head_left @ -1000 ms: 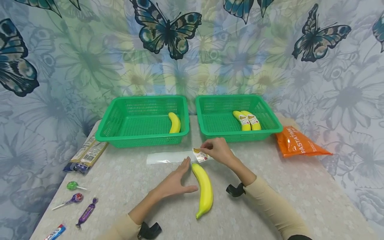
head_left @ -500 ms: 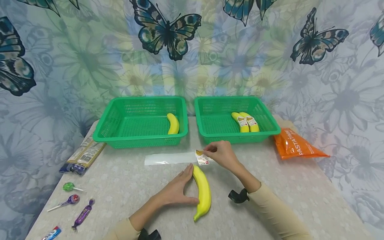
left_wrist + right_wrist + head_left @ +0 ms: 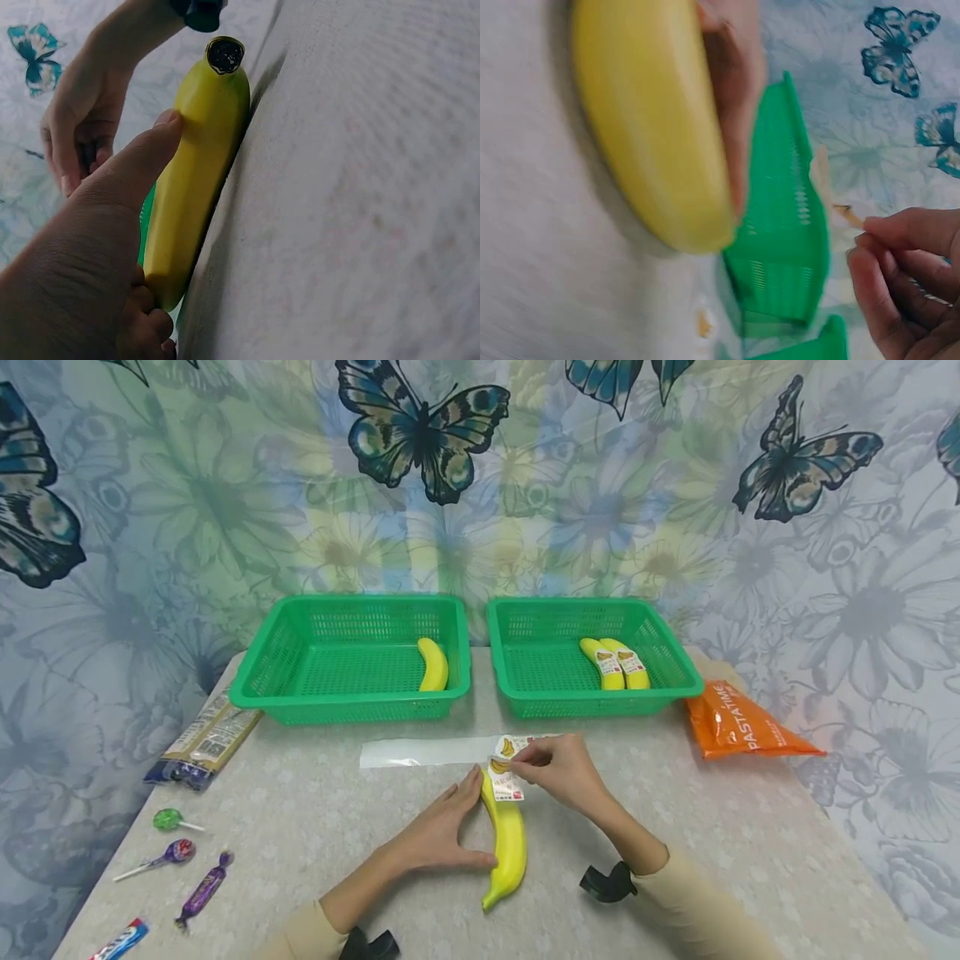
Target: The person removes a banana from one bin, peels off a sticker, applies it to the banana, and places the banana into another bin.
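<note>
Over the banana [image 3: 511, 843] now, a label [image 3: 507, 787]

You have, with the green lollipop [image 3: 168, 819] as landmark, its white stick pointing right:
- One purple-and-red lollipop [image 3: 180, 851], just nearer you than the landmark, stick pointing left.
- One purple twist-wrapped sweet [image 3: 201, 892], nearer you and right of it.
- One red-and-blue wrapped sweet [image 3: 123, 939], nearer you than it, cut off by your view's edge.
- One gold-and-navy packet [image 3: 206, 745], barcoded, beyond it.
- One orange bag [image 3: 742, 722], lettered "PASTATIME", well to its right.
- One pale tabletop [image 3: 750, 843], beneath it.
- One butterfly-and-flower backdrop [image 3: 225, 527], well behind it.
</note>
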Action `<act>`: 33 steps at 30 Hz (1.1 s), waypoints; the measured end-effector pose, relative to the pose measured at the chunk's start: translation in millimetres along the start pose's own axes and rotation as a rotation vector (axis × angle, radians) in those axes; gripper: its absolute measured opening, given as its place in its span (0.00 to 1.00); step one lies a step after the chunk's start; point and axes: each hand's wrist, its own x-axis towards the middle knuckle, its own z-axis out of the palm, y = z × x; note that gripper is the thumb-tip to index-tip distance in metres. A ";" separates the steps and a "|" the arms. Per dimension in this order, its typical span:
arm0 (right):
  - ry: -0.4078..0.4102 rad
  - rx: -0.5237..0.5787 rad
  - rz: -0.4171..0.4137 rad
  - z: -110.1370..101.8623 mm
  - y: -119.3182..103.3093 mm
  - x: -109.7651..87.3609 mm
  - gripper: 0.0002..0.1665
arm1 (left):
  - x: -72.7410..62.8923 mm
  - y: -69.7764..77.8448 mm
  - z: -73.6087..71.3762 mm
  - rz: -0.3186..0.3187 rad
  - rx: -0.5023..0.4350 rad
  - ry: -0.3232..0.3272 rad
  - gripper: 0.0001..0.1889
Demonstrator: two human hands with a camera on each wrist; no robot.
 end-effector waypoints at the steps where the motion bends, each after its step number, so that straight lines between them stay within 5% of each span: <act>1: -0.011 0.007 0.001 2.2 0.9 -2.8 0.05 | 0.2 0.2 -0.4 0.004 0.001 0.003 0.64; 22: -0.080 -0.020 -0.017 22.3 12.3 -26.3 0.03 | 1.4 1.1 -0.3 -0.021 0.003 -0.002 0.63; 33: -0.111 -0.028 -0.001 24.1 13.4 -24.3 0.04 | 5.7 9.1 4.6 -0.112 -0.093 0.048 0.46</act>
